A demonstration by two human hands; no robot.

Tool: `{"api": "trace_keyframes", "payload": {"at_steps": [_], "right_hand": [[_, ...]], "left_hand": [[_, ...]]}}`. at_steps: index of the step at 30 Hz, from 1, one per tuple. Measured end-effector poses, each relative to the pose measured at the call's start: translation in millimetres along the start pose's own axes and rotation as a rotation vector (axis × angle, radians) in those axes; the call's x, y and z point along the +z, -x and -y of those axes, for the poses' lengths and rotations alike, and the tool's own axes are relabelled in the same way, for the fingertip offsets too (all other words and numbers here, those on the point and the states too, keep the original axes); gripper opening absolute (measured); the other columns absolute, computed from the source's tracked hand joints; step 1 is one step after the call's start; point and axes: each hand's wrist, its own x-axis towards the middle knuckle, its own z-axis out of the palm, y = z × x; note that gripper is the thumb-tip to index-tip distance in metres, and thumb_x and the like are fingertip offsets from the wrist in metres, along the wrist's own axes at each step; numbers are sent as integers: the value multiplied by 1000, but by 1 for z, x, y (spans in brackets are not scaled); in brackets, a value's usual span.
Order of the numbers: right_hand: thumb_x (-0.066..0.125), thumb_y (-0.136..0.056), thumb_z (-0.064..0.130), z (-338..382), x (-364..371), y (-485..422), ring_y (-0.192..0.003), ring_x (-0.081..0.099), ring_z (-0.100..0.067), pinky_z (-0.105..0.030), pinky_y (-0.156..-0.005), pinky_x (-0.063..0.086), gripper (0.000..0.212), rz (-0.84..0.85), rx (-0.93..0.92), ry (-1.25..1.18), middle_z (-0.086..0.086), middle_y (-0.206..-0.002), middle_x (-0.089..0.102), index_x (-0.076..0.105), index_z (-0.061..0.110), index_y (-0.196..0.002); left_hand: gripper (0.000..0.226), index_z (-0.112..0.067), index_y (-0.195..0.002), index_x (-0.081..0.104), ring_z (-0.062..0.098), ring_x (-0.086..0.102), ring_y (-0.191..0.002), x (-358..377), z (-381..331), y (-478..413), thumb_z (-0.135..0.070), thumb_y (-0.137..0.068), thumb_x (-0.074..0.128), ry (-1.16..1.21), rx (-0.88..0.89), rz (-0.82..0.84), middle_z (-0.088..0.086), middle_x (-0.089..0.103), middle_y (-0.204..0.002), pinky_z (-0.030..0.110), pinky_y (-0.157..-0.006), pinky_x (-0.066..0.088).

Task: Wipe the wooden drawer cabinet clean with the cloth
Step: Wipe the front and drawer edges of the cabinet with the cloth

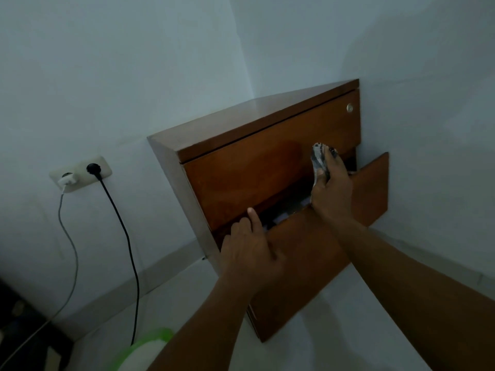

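A person's right hand [330,187] clenches a crumpled grey-and-white patterned cloth [318,156] and presses it against the upper drawer front of a reddish-brown wooden drawer cabinet [241,170] standing in a corner of pale walls. The left hand [249,253] grips the top edge of the lower drawer [321,250], which stands pulled open, fingers curled over it. On the wall to the left, a white double socket [80,174] holds a white charger and a black plug with a black cable [128,250].
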Motion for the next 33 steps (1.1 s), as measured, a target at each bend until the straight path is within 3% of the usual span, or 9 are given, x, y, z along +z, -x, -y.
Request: {"api": "trace_keyframes", "payload": {"at_steps": [4, 7, 10, 12, 14, 20, 26, 30, 33], "right_hand": [[48, -101, 3, 2, -19, -1, -142, 38, -24, -41, -117, 36, 50, 238, -241, 126, -9, -156, 39, 40, 13, -149], [53, -94, -5, 24, -23, 28, -136, 44, -28, -43, -111, 43, 58, 502, -459, 269, -11, -155, 39, 42, 15, -148], [57, -83, -7, 44, -13, 71, -137, 45, -38, -54, -106, 44, 66, 724, -681, 407, -16, -153, 42, 49, 15, -145], [48, -80, -1, 44, -6, 85, -130, 52, -43, -57, -98, 46, 59, 681, -832, 486, -20, -146, 50, 58, 10, -137], [50, -79, 2, 37, -7, 81, -129, 53, -42, -58, -98, 47, 58, 648, -837, 516, -19, -145, 52, 59, 10, -136], [67, -68, -17, -20, -37, 35, -136, 43, -40, -55, -105, 43, 85, 529, -643, 619, -14, -152, 44, 50, 17, -144], [56, -75, -22, -41, -53, -1, -132, 46, -46, -58, -108, 38, 73, 371, -430, 631, -23, -147, 47, 52, 9, -141], [65, -76, -10, -16, -32, 22, -131, 49, -40, -56, -102, 44, 67, 494, -720, 633, -17, -147, 49, 56, 13, -139], [49, -83, 3, -12, -31, 21, -127, 52, -40, -55, -98, 45, 52, 518, -766, 664, -16, -143, 53, 61, 13, -132]], "left_hand": [[101, -8, -155, -3, 26, 36, -126, -7, 6, 11, -63, -84, 43, -7, 58, 4, 11, 34, -143, 40, -101, 39], [89, 0, -154, 15, 34, 37, -138, 0, 18, 33, -47, -86, 48, -11, 103, -44, 20, 36, -152, 45, -111, 36], [79, 6, -148, 29, 37, 33, -142, 13, 29, 54, -34, -84, 51, 95, 88, -137, 25, 36, -152, 50, -112, 36], [77, 7, -148, 28, 36, 29, -143, 13, 33, 58, -35, -85, 44, 104, 86, -138, 25, 34, -153, 49, -113, 33], [78, 6, -149, 24, 35, 26, -145, 8, 32, 55, -34, -85, 44, 87, 89, -111, 25, 30, -155, 47, -116, 28], [78, -4, -154, -7, 25, -4, -152, -9, 15, 37, -37, -97, 35, 67, 119, 46, 15, -2, -164, 37, -123, 3], [83, -8, -155, -8, 21, 1, -152, -24, 2, 14, -39, -97, 43, 95, 139, 200, 9, 0, -166, 31, -119, 10], [89, -9, -154, -12, 20, -2, -152, -29, -4, -3, -41, -96, 48, 83, 168, 311, 7, -2, -166, 33, -119, 12], [94, -10, -153, -15, 19, -1, -152, -29, -9, -13, -41, -95, 51, 93, 175, 339, 6, -3, -166, 33, -119, 14]]}}
